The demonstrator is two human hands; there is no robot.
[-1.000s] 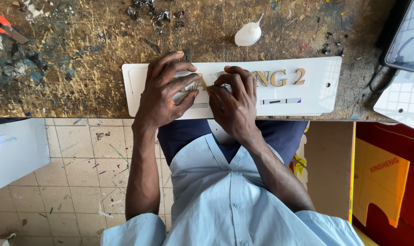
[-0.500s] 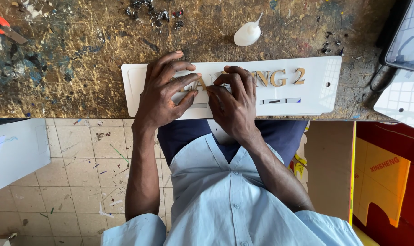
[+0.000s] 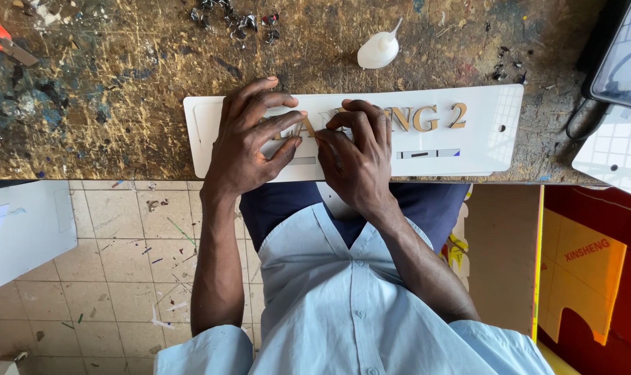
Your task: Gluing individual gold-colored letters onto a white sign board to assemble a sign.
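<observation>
A long white sign plate (image 3: 489, 139) lies along the near edge of a worn, paint-stained workbench (image 3: 121, 90). Raised gold letters (image 3: 427, 118) run across its right half. My left hand (image 3: 249, 139) rests flat on the plate's left half, fingers spread over the lettering. My right hand (image 3: 357, 156) sits beside it, fingertips pinching and pressing a small gold letter (image 3: 308, 125) onto the plate between the two hands. Most of that letter is hidden under my fingers.
A small white squeeze bottle (image 3: 379, 50) lies on the bench behind the plate. Metal scraps (image 3: 232, 21) are scattered at the back. An orange-handled tool (image 3: 3, 38) lies far left, a dark screen (image 3: 625, 59) far right. Below is tiled floor (image 3: 121, 264), with orange and red boards (image 3: 586, 271) at right.
</observation>
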